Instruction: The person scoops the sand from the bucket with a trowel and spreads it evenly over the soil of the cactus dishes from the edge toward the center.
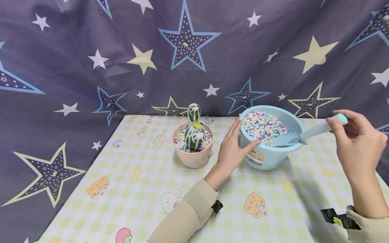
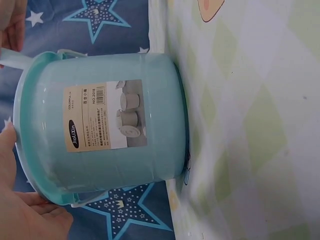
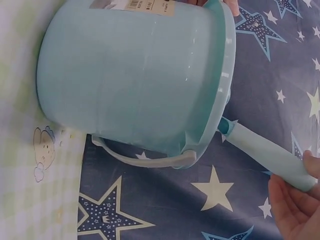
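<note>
A light blue bucket [image 1: 267, 158] full of small multicoloured pebbles [image 1: 263, 126] stands on the table. My left hand [image 1: 229, 148] grips its left rim, thumb on the near side. In my right hand [image 1: 358, 141] the handle end of a light blue shovel [image 1: 319, 130] is pinched between thumb and fingers. The shovel's blade leans inside the bucket, over the right of the pebbles, and its handle slants up and out across the rim. The left wrist view shows a paper label [image 2: 105, 117] on the bucket's side. A pale bail handle [image 3: 145, 161] hangs down in the right wrist view.
Left of the bucket stands a pink pot [image 1: 193, 157] holding a green and white cactus [image 1: 194, 135] among similar pebbles. A checked cloth with cartoon prints [image 1: 136, 202] covers the table. Behind it hangs a dark curtain with stars [image 1: 121, 33].
</note>
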Tool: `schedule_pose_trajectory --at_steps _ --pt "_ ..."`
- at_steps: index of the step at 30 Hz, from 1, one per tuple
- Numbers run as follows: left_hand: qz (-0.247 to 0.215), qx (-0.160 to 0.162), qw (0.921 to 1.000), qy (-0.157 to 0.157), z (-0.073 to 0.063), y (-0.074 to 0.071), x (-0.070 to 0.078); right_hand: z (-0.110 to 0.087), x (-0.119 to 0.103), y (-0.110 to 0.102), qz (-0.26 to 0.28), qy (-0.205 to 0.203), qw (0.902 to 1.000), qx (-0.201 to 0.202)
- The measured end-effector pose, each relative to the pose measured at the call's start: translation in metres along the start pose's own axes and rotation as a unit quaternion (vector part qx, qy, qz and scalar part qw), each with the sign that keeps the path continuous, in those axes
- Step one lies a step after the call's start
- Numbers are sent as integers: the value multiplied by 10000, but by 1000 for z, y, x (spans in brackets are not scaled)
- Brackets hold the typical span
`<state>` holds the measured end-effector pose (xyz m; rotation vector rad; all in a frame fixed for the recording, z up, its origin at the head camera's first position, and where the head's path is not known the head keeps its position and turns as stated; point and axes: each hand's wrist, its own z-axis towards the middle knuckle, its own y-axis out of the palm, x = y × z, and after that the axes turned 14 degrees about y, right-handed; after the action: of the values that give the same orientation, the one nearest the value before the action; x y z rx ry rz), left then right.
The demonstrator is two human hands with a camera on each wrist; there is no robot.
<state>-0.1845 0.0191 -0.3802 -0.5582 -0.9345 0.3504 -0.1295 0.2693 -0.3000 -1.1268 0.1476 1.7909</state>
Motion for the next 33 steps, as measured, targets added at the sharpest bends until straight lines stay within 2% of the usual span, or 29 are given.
schedule_pose_trajectory --at_steps 6,11,18,23,26,28,29,31,33 --pt "90 7 9999 79 2 -2 3 2 -1 7 205 133 9990 -383" --pt "118 27 9999 69 2 -4 4 6 7 7 261 469 9971 -538" --pt "278 -6 9996 98 -2 -6 4 5 20 5 502 1170 9876 -919" --pt "366 -10 9992 165 -3 -5 5 0 27 9 181 1424 9831 -1132" --pt "378 -29 9991 182 -2 -4 6 -3 30 10 476 1581 9780 -1277" --pt "394 -68 9991 158 -3 -3 6 -5 32 8 1017 1611 9707 -1467" --pt "399 -82 9991 151 -3 -3 6 -5 34 8 1415 1612 9634 -1610" --pt "428 -84 9990 119 -3 -2 5 -6 37 7 2203 1573 9430 -1939" --pt "468 -65 9988 108 -2 -2 5 -5 39 7 2773 1523 9221 -2227"
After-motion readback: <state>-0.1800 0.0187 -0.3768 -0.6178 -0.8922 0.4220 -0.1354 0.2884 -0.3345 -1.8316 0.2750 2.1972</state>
